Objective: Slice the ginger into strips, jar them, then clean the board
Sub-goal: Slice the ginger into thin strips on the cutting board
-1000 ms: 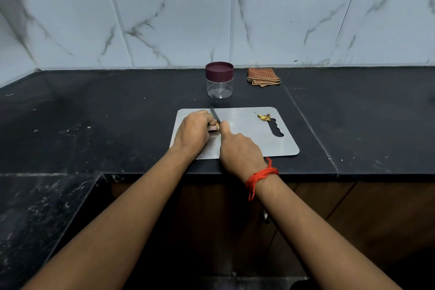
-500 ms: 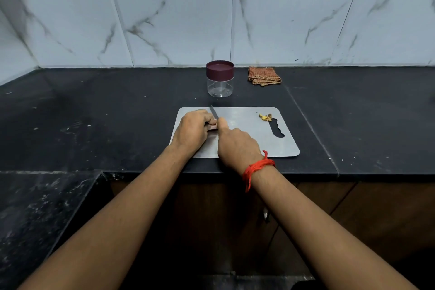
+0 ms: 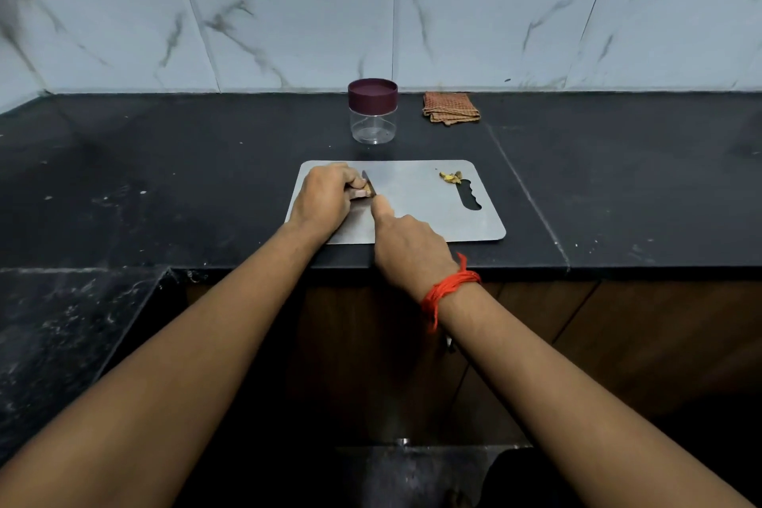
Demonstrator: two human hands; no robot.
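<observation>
I note the fingers [image 3: 350,184] of the left hand [image 3: 325,200] curled down over a pale tan piece of ginger [image 3: 361,193], pinning it to the board. Only its right end shows past the fingertips, a blunt face turned toward the blade. From that end, its long axis appears to run left to right, though most of the ginger is hidden under the hand.

The right hand [image 3: 408,247] grips a small dark-bladed knife [image 3: 368,185], handle hidden inside the fist, index finger [image 3: 381,206] laid straight along the spine. The blade stands against the exposed end of the ginger, tip pointing away from me and leaning slightly left. A red thread band [image 3: 449,289] circles the right wrist.

Both hands work over the left part of a rectangular steel cutting board [image 3: 424,214] on a black stone counter [image 3: 206,161]. Small yellow ginger scraps [image 3: 450,177] lie by the board's handle slot, well apart from the hands. Behind the board stand a clear plastic jar [image 3: 373,128] with a maroon lid [image 3: 372,94] and, to its right, a folded brown checked cloth [image 3: 450,107].
</observation>
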